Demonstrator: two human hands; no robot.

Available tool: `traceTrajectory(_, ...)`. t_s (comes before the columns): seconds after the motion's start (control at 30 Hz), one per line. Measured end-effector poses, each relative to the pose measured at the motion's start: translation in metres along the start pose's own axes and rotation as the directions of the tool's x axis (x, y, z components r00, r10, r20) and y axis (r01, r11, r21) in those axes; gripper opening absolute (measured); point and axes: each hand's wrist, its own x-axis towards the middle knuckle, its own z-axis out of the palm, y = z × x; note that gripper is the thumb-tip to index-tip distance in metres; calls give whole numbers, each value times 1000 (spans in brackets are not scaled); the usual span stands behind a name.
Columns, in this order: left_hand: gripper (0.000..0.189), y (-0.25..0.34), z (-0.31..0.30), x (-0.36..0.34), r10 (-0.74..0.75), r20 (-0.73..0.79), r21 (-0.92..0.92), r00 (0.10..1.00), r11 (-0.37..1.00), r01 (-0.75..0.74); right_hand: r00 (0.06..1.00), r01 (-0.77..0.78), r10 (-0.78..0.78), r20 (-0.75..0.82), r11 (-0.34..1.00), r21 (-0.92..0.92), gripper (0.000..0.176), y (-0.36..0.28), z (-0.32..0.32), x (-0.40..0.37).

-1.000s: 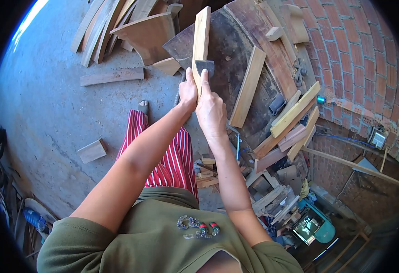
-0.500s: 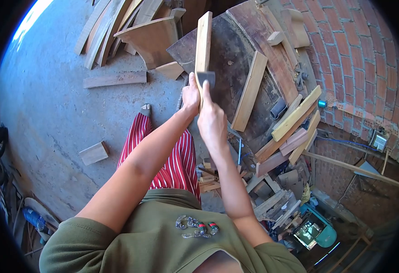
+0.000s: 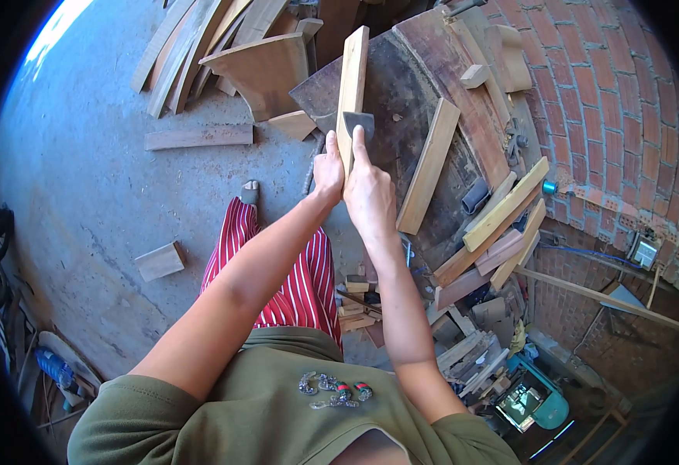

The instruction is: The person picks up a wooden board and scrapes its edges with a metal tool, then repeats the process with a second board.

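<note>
A pale wooden board (image 3: 353, 74) points away from me over the dark tabletop. My left hand (image 3: 329, 172) is closed around the near end of the board on its left side, thumb stretched along it. My right hand (image 3: 370, 190) grips a dark grey, flat, square-edged piece (image 3: 360, 122), index finger laid along it, against the right side and top face of the board. What exact kind of piece this is I cannot make out. Under my right hand, its lower part is hidden. Another pale board (image 3: 429, 167) lies on the tabletop to the right.
The worn dark tabletop (image 3: 401, 81) reaches toward a brick wall (image 3: 587, 101). Several cut boards (image 3: 506, 205) are stacked at its right end. Curved planks (image 3: 180, 58) lean at the back left. A plank (image 3: 198, 137) and a short block (image 3: 160, 262) lie on the concrete floor.
My right hand has slid the dark flat piece forward along the board, away from me. My left hand keeps its hold on the board. The whole view has shifted slightly.
</note>
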Motion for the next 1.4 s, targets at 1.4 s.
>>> traceTrajectory(1.4, 85, 8, -2, -13, 32, 16, -11, 999, 999, -32, 1000, -14, 13, 28, 999, 29, 66, 5, 7, -21)
